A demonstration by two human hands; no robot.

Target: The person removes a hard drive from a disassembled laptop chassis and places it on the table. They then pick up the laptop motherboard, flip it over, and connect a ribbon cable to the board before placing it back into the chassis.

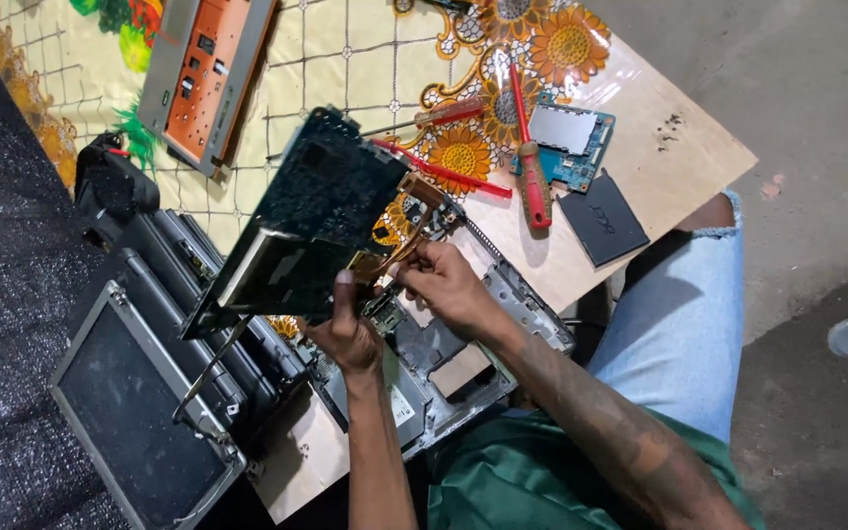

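My left hand (347, 332) holds up a dark green laptop motherboard (318, 211) by its lower edge, thumb pressed on its face. The board is tilted above the table. My right hand (442, 283) pinches the copper heat pipe (397, 245) fixed to the board's right side. Below both hands lies an opened grey laptop base (444, 363).
Red-handled screwdrivers (532, 182) (444, 169), a small blue circuit board (569, 137) and a flat black drive (603, 218) lie on the floral tablecloth (345, 49). A grey and orange laptop panel (206, 74) sits at the top left. Stacked laptops (139, 383) fill the left.
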